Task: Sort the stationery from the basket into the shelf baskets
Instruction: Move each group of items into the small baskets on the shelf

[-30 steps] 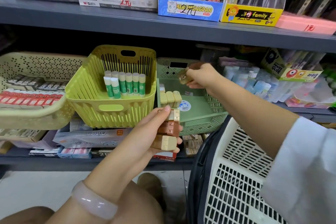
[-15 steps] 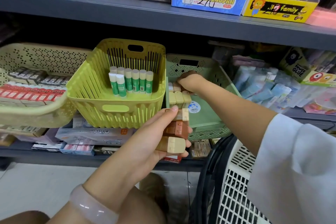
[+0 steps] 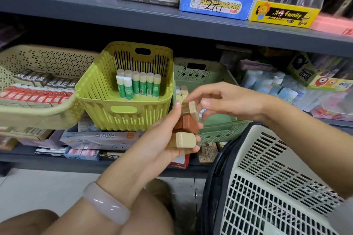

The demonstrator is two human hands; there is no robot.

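White basket (image 3: 267, 187): bottom right, source bin, parked close for reach.
Green shelf basket (image 3: 215, 126): mid shelf, some erasers already inside; prob. the target.
Left hand (image 3: 162, 139): clenched round stack of erasers (image 3: 188, 126), held as a feed.
Right hand (image 3: 225, 101): fingertips on top eraser (image 3: 193, 109), starting to pinch it off.
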